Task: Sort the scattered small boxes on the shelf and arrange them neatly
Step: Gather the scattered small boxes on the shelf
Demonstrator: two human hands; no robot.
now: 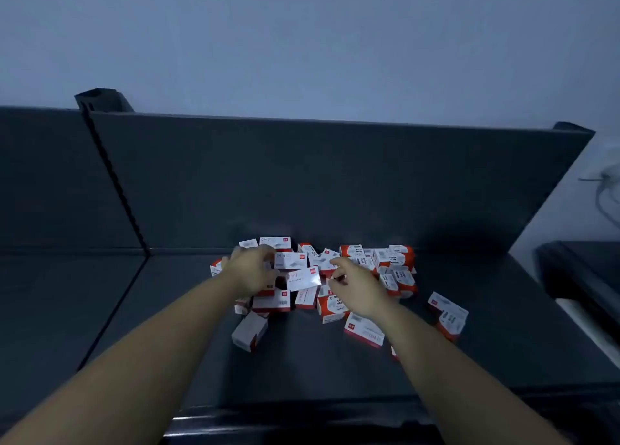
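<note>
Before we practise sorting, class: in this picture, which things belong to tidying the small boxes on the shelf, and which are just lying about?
Part of the job:
small boxes in a loose pile
shelf
left hand and right hand, both over the pile

Just lying about:
cable on the wall
dark object at the right edge

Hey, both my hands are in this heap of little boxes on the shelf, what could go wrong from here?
1. The pile is heaped loosely, so pulling one box out could tumble its neighbours.
2. The grey-sided box lies out toward the front of the shelf, close by your left arm; a sweep might knock it off.
3. The light is dim and the labels look blurred, so kinds may get mixed.
</note>
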